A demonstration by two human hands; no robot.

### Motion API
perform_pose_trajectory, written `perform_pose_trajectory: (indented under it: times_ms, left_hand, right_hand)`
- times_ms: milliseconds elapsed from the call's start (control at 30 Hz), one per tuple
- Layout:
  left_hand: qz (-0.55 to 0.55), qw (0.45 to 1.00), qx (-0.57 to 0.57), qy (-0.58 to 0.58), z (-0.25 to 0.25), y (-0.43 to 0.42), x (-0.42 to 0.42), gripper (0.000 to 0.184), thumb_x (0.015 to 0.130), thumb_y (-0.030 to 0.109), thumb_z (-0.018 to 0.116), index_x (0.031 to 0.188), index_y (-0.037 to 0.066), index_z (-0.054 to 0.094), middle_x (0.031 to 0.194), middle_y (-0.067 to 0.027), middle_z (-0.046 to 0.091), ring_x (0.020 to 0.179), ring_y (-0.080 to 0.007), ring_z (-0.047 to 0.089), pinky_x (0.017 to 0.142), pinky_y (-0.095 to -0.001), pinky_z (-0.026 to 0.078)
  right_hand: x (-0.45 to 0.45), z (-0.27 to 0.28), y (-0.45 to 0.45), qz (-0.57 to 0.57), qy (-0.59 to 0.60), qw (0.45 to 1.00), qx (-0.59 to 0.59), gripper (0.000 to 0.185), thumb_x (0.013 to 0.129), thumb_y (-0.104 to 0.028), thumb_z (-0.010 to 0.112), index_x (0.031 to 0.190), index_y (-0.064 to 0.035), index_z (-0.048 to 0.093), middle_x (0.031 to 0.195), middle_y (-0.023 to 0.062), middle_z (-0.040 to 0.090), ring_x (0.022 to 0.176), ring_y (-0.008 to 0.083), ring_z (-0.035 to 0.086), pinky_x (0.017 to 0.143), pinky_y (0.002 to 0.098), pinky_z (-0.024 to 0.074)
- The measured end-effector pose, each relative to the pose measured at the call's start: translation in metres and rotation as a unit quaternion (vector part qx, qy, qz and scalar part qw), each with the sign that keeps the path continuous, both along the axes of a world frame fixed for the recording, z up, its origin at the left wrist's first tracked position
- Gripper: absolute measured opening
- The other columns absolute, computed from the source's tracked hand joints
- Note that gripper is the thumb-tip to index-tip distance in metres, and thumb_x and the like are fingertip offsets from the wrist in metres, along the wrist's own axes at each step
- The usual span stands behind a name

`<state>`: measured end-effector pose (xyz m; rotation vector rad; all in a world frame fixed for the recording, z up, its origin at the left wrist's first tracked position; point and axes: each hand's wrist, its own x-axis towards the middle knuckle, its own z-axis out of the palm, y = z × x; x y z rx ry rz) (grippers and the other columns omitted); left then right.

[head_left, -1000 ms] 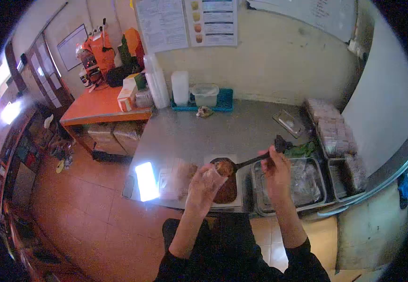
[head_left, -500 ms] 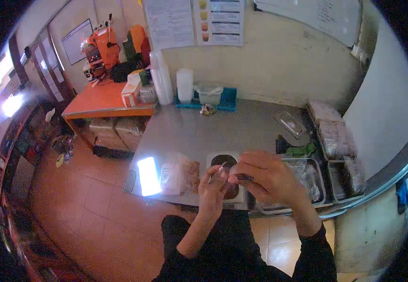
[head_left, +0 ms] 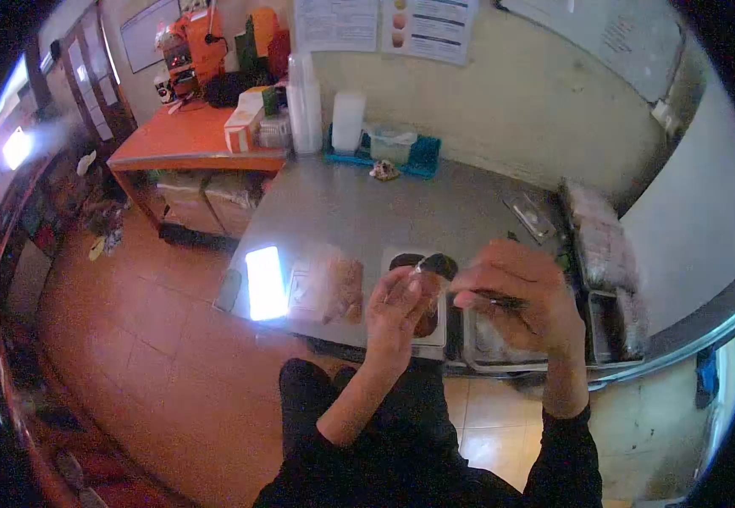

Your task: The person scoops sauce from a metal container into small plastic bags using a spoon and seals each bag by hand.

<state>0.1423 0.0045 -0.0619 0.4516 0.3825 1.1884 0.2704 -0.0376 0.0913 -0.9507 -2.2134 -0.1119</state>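
Note:
My left hand (head_left: pixel 393 306) is closed in a pinch on a small dark piece (head_left: pixel 438 266) with a shiny, clear-looking edge; its kind is too blurred to tell. Just to the right, my right hand (head_left: pixel 524 296) is raised with thumb and fingers pressed together. A thin dark shape shows at its fingers, but I cannot make out what it is. Below both hands, a white square base (head_left: pixel 437 326) carries a round dark-brown thing (head_left: pixel 423 324), partly hidden by my left hand. A clear bag with brown contents (head_left: pixel 344 289) lies left of it.
A lit screen (head_left: pixel 266 284) lies at the steel table's (head_left: pixel 325 199) left front. A metal tray (head_left: pixel 490 343) stands at the right, beside stacked clear packets (head_left: pixel 600 241). Behind are a blue tray (head_left: pixel 425 159), a plastic tub (head_left: pixel 391 146) and tall cup stacks (head_left: pixel 304 106). An orange table (head_left: pixel 181 135) adjoins.
My right hand has moved right, away from my left hand. The dark piece in my left fingers now shows more fully. The whole view has shifted a little.

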Motion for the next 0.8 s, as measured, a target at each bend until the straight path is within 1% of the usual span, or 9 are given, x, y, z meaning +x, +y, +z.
perform_pose_trajectory:
  times_ms: [233, 333, 400, 533, 600, 633, 700, 733, 800]
  left_hand:
    - [0.010, 0.997, -0.011, -0.077, -0.011, 0.004, 0.000, 0.026, 0.085, 0.007, 0.058, 0.109, 0.005, 0.049, 0.107, -0.0097, 0.057, 0.099, -0.0208, 0.057, 0.087, -0.0318, 0.047]
    - [0.008, 0.996, -0.038, -0.075, -0.010, 0.004, -0.004, 0.027, 0.085, 0.005, 0.058, 0.110, 0.005, 0.048, 0.109, -0.0110, 0.056, 0.100, -0.0217, 0.057, 0.086, -0.0304, 0.048]
    - [0.018, 0.995, -0.041, -0.092, -0.008, 0.005, -0.005, 0.026, 0.085, 0.005, 0.057, 0.110, 0.005, 0.048, 0.110, -0.0114, 0.056, 0.101, -0.0223, 0.057, 0.086, -0.0303, 0.048]
    - [0.024, 0.991, -0.045, -0.123, -0.010, 0.004, -0.006, 0.026, 0.085, 0.004, 0.057, 0.109, 0.005, 0.048, 0.110, -0.0113, 0.056, 0.101, -0.0220, 0.057, 0.087, -0.0303, 0.047]
    - [0.024, 0.993, -0.052, -0.106, -0.011, 0.005, -0.008, 0.025, 0.085, 0.005, 0.056, 0.109, 0.006, 0.049, 0.110, -0.0110, 0.057, 0.100, -0.0216, 0.057, 0.087, -0.0307, 0.047]
    - [0.022, 0.994, -0.061, -0.086, -0.013, 0.004, -0.009, 0.023, 0.086, 0.006, 0.055, 0.109, 0.006, 0.049, 0.109, -0.0106, 0.057, 0.100, -0.0212, 0.058, 0.086, -0.0310, 0.047]
    - [0.016, 0.994, -0.058, -0.093, -0.021, 0.005, -0.008, 0.025, 0.087, 0.010, 0.053, 0.111, 0.006, 0.047, 0.107, -0.0110, 0.058, 0.100, -0.0225, 0.057, 0.088, -0.0330, 0.046]
    - [0.011, 0.993, -0.056, -0.099, -0.022, 0.005, -0.009, 0.026, 0.088, 0.013, 0.051, 0.113, 0.006, 0.045, 0.105, -0.0113, 0.058, 0.101, -0.0238, 0.057, 0.089, -0.0349, 0.046]
    - [0.015, 0.994, -0.062, -0.092, -0.023, 0.004, -0.013, 0.025, 0.088, 0.015, 0.052, 0.112, 0.007, 0.046, 0.105, -0.0105, 0.058, 0.100, -0.0229, 0.057, 0.087, -0.0338, 0.046]
  right_hand:
    - [-0.007, -0.009, 0.000, 0.002, -0.039, 0.999, 0.017, 0.017, 0.068, -0.014, 0.071, 0.080, -0.0048, 0.063, 0.069, 0.0084, 0.057, 0.061, 0.0244, 0.055, 0.052, 0.0322, 0.0427]
    - [-0.012, -0.017, -0.007, 0.020, -0.036, 0.999, 0.026, 0.018, 0.067, -0.015, 0.071, 0.081, -0.0058, 0.064, 0.069, 0.0080, 0.058, 0.059, 0.0239, 0.055, 0.052, 0.0320, 0.0428]
    - [-0.010, -0.020, -0.018, -0.016, -0.042, 0.999, -0.004, 0.033, 0.061, -0.010, 0.071, 0.093, -0.0099, 0.063, 0.081, 0.0076, 0.061, 0.075, 0.0265, 0.060, 0.067, 0.0358, 0.0484]
    - [-0.010, -0.035, -0.017, -0.024, -0.074, 0.996, 0.041, 0.031, 0.063, -0.014, 0.072, 0.093, -0.0084, 0.064, 0.079, 0.0086, 0.061, 0.071, 0.0245, 0.059, 0.061, 0.0334, 0.0464]
    - [-0.003, -0.042, -0.017, -0.044, 0.040, 0.997, 0.042, 0.021, 0.072, -0.018, 0.068, 0.090, -0.0076, 0.064, 0.079, 0.0076, 0.061, 0.068, 0.0209, 0.057, 0.059, 0.0307, 0.0453]
    - [-0.003, -0.048, -0.016, -0.042, 0.037, 0.997, 0.043, 0.021, 0.072, -0.018, 0.068, 0.090, -0.0076, 0.064, 0.079, 0.0076, 0.061, 0.068, 0.0209, 0.057, 0.059, 0.0307, 0.0453]
    - [-0.001, -0.060, -0.012, -0.063, 0.295, 0.953, -0.015, 0.016, 0.083, -0.022, 0.061, 0.087, -0.0068, 0.062, 0.080, 0.0054, 0.061, 0.066, 0.0150, 0.055, 0.059, 0.0276, 0.0444]
    - [-0.001, -0.064, -0.010, -0.063, 0.295, 0.953, -0.014, 0.016, 0.083, -0.022, 0.061, 0.087, -0.0068, 0.062, 0.080, 0.0054, 0.061, 0.066, 0.0150, 0.055, 0.059, 0.0276, 0.0444]
    - [0.001, -0.071, -0.003, -0.163, 0.556, 0.814, -0.055, 0.027, 0.091, -0.029, 0.051, 0.086, -0.0033, 0.059, 0.074, 0.0041, 0.057, 0.060, 0.0097, 0.048, 0.056, 0.0240, 0.0417]
